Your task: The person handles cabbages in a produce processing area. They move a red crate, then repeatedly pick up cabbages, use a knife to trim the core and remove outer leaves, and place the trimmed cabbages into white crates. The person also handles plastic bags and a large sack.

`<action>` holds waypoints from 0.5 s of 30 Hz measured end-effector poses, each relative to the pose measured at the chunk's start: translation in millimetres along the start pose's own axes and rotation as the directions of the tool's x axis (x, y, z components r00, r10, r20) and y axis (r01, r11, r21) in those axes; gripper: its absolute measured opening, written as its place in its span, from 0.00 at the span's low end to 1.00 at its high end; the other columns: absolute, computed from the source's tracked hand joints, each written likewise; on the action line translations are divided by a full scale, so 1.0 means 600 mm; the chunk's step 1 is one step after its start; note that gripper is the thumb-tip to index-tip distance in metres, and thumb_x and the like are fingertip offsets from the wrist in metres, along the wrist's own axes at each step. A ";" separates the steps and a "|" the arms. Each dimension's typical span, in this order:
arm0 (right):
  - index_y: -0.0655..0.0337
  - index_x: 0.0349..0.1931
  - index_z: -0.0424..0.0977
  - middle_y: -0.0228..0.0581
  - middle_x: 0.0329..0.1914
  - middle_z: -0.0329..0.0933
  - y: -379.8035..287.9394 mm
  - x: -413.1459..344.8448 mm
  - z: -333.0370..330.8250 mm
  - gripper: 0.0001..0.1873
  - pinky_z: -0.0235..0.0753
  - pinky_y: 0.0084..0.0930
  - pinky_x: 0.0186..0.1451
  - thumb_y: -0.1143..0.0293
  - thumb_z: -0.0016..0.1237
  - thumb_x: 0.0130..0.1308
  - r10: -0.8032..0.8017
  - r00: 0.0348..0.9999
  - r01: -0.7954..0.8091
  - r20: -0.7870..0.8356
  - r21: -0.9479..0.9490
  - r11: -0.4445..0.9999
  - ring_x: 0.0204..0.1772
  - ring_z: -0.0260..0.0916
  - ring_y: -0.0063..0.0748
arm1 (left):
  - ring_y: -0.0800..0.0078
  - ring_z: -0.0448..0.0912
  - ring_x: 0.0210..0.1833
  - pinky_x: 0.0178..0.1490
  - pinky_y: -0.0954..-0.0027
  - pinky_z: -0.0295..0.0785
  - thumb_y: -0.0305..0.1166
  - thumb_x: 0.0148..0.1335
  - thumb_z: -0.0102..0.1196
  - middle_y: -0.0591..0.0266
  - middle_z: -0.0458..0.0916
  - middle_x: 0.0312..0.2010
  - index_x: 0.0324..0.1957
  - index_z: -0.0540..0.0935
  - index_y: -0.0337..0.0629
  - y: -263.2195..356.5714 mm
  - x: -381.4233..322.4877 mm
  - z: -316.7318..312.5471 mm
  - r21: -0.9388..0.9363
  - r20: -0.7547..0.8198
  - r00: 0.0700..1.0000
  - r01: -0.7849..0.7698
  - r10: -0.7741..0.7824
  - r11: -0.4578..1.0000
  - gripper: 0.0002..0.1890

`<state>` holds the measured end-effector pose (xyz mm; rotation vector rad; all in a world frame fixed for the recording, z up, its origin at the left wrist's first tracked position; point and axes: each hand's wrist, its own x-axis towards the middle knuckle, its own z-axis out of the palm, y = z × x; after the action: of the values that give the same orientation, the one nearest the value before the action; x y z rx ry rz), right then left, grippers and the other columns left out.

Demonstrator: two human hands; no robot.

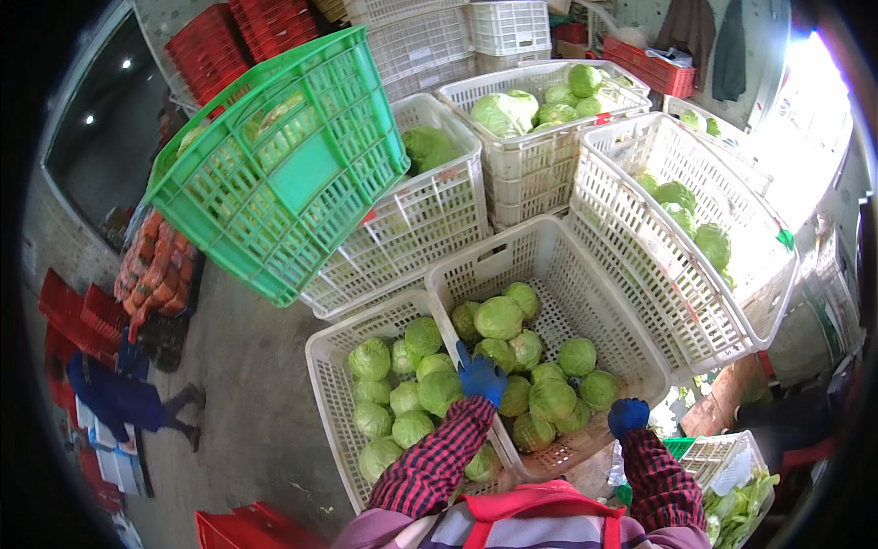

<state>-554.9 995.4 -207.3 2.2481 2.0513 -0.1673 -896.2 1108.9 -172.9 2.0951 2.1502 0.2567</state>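
My left hand [483, 379], in a blue glove with fingers apart, reaches over the side rim between two white plastic crates. Nothing shows in its grasp, and it is close to cabbages on both sides. The middle crate [603, 322] holds several round green cabbages [553, 400], heaped toward its near end. In the left crate [322, 370] more cabbages [411, 429] lie, partly covered by my left forearm. My right hand [628, 417], also gloved in blue, is curled beside the middle crate's near right corner; whether it grips the rim is hidden.
A green crate [309, 182] of leafy vegetables sits tilted on a white crate [439, 219]. More white crates with cabbages [713, 246] stand behind and to the right. A person [123, 398] walks on the concrete floor [254, 384] at left. Leafy greens [737, 501] fill a low crate at right.
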 end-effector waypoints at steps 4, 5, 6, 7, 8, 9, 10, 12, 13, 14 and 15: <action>0.53 0.20 0.79 0.42 0.24 0.79 0.001 -0.003 0.000 0.09 0.70 0.41 0.40 0.63 0.48 0.51 -0.011 0.999 0.011 -0.034 -0.008 1.000 0.32 0.76 0.44 | 0.39 0.45 0.73 0.65 0.46 0.56 0.45 0.56 0.50 0.56 0.79 0.49 0.42 0.84 0.44 -0.001 -0.003 -0.002 0.016 0.019 1.000 -0.004 0.003 1.000 0.19; 0.53 0.20 0.79 0.42 0.24 0.79 0.001 -0.003 0.000 0.09 0.70 0.41 0.39 0.63 0.48 0.51 -0.022 0.999 0.021 -0.047 -0.030 0.999 0.32 0.76 0.44 | 0.39 0.44 0.73 0.66 0.46 0.55 0.45 0.56 0.49 0.56 0.79 0.50 0.42 0.84 0.44 -0.001 -0.002 -0.003 0.025 0.015 1.000 -0.006 0.005 1.000 0.20; 0.52 0.20 0.79 0.42 0.24 0.79 0.001 -0.003 0.001 0.08 0.70 0.41 0.39 0.63 0.48 0.51 -0.008 1.000 0.007 -0.029 -0.022 1.000 0.31 0.76 0.44 | 0.44 0.47 0.73 0.67 0.44 0.54 0.43 0.57 0.51 0.54 0.78 0.49 0.38 0.84 0.40 -0.001 -0.003 -0.004 -0.047 -0.025 1.000 -0.008 0.007 0.999 0.17; 0.52 0.20 0.79 0.41 0.23 0.79 0.000 -0.002 0.002 0.08 0.70 0.41 0.38 0.63 0.48 0.51 -0.004 1.000 0.003 -0.020 -0.028 1.000 0.31 0.76 0.44 | 0.43 0.46 0.73 0.67 0.45 0.54 0.43 0.57 0.51 0.54 0.78 0.49 0.38 0.84 0.40 0.000 -0.002 -0.005 -0.046 -0.012 1.000 -0.010 0.009 0.999 0.17; 0.52 0.20 0.79 0.41 0.23 0.79 0.000 -0.001 0.002 0.08 0.70 0.41 0.38 0.62 0.49 0.51 -0.004 1.000 0.004 -0.003 -0.049 0.999 0.31 0.76 0.44 | 0.43 0.46 0.73 0.67 0.45 0.53 0.43 0.57 0.51 0.54 0.78 0.49 0.38 0.84 0.40 0.000 -0.003 -0.006 -0.043 -0.018 1.000 -0.013 0.012 0.999 0.17; 0.52 0.19 0.79 0.41 0.23 0.79 0.000 -0.001 0.003 0.08 0.70 0.40 0.38 0.62 0.49 0.50 -0.004 1.000 0.004 -0.012 -0.041 0.999 0.31 0.76 0.43 | 0.42 0.46 0.73 0.68 0.46 0.52 0.43 0.57 0.51 0.54 0.78 0.49 0.38 0.84 0.40 0.001 -0.002 -0.007 -0.039 -0.026 1.000 -0.014 0.013 0.999 0.17; 0.51 0.19 0.79 0.41 0.23 0.79 0.001 0.001 0.005 0.08 0.70 0.40 0.37 0.62 0.49 0.50 -0.009 1.000 0.008 -0.014 -0.051 0.999 0.31 0.76 0.43 | 0.41 0.46 0.73 0.68 0.46 0.51 0.43 0.57 0.51 0.54 0.78 0.49 0.38 0.84 0.40 0.001 -0.002 -0.007 -0.006 -0.011 1.000 -0.010 0.010 1.000 0.18; 0.51 0.19 0.79 0.40 0.23 0.79 0.004 0.001 0.010 0.08 0.70 0.40 0.37 0.62 0.49 0.50 -0.017 1.000 0.017 -0.005 -0.049 0.999 0.31 0.76 0.43 | 0.41 0.45 0.73 0.68 0.45 0.51 0.43 0.57 0.51 0.54 0.78 0.49 0.39 0.84 0.40 0.001 -0.003 -0.007 -0.023 0.009 1.000 -0.011 0.012 1.000 0.18; 0.50 0.19 0.79 0.40 0.23 0.79 0.006 0.000 0.014 0.08 0.70 0.40 0.37 0.62 0.49 0.49 -0.020 1.000 0.021 0.004 -0.038 0.999 0.31 0.76 0.43 | 0.41 0.45 0.73 0.68 0.45 0.51 0.43 0.57 0.51 0.54 0.78 0.49 0.39 0.84 0.40 0.001 -0.003 -0.006 -0.026 -0.014 1.000 -0.008 0.008 1.000 0.18; 0.50 0.19 0.79 0.40 0.23 0.79 0.008 -0.003 0.017 0.08 0.70 0.39 0.37 0.61 0.49 0.49 -0.027 0.999 0.028 0.016 -0.029 0.999 0.31 0.77 0.42 | 0.41 0.45 0.73 0.68 0.44 0.52 0.43 0.57 0.51 0.55 0.78 0.50 0.39 0.84 0.40 0.001 -0.003 -0.005 -0.023 -0.001 1.000 -0.011 0.011 1.000 0.18; 0.50 0.19 0.79 0.40 0.23 0.79 0.010 -0.005 0.021 0.08 0.69 0.39 0.36 0.61 0.49 0.49 -0.034 0.999 0.034 -0.001 -0.030 0.999 0.31 0.77 0.42 | 0.41 0.45 0.73 0.67 0.44 0.53 0.43 0.57 0.51 0.54 0.78 0.49 0.39 0.84 0.40 0.000 -0.003 -0.004 -0.035 -0.006 1.000 -0.006 0.005 0.999 0.18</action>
<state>-549.6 990.4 -219.2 2.1986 2.0795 -0.1363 -896.5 1106.9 -170.8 2.0841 2.1275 0.3000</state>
